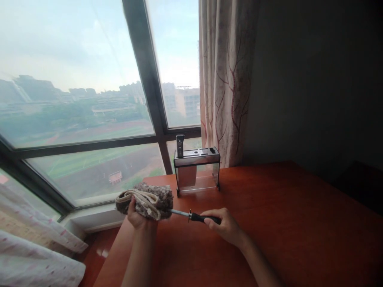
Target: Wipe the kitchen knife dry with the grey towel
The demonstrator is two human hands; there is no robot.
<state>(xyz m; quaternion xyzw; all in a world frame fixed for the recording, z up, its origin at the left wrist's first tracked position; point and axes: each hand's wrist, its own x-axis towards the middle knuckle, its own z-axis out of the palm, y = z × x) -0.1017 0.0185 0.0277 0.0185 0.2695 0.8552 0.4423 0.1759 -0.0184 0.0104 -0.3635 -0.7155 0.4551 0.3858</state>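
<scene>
Two hands met over the near-left part of a red-brown desk [287, 211], where a rod [181, 213] ran into a shaggy folded cloth [163, 194]. The fingers of the left hand [138, 217] gripped the cloth, thumb over its pale folds; those of the right hand [226, 228] were wrapped round the rod's black handle [199, 217].

The rod's tip lay out of sight in the fabric, so a hard push could, in all likelihood, have driven it through toward the left palm. A slack grip might have let the folds slip apart, and the cloth, overlapping the desk's left edge in this view, could then have dropped to the floor [97, 253]. A wide swing risked knocking the clear block [196, 161], upright just beyond, with one knife handle [180, 146] rising from its top; the dark panel inside was perhaps the blade, though dim light left that uncertain.

The desk's smooth top caught a soft sheen. Slanted windows [89, 103] overlooked a sports field and hazy buildings, a branch-patterned curtain [224, 79] hung behind the block, pale drapes [36, 259] spread at lower left, and the wall [308, 87] at right sank into shadow.
</scene>
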